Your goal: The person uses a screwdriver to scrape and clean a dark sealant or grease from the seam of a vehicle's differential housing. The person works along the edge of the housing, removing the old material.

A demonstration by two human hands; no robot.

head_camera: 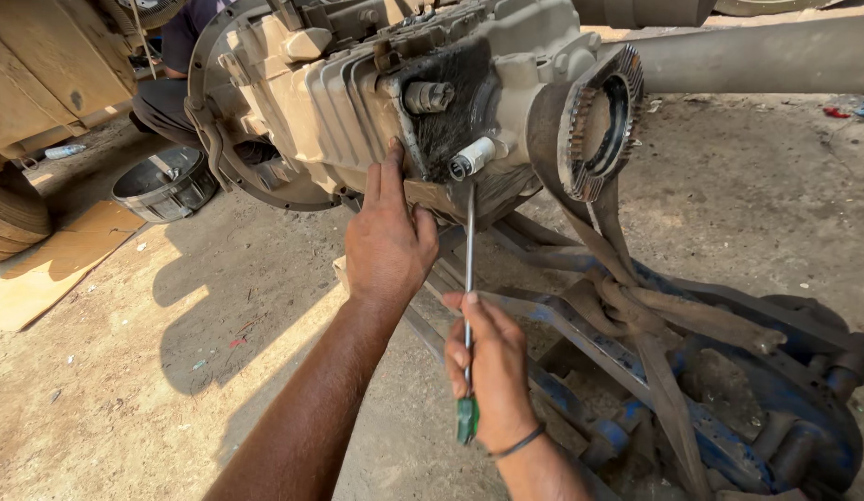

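A large dusty beige gearbox housing lies on its side on a blue metal stand, held by grimy straps. My left hand presses flat against the housing's lower edge, fingers up beside a black greasy opening. My right hand grips a long screwdriver with a green handle. Its shaft points up and its tip sits at the bottom rim of the opening, just below a white cylindrical part.
A toothed ring flange sticks out at the gearbox's right end. A metal bowl sits on the dirt at left, next to cardboard and a tyre. Another person crouches behind the housing.
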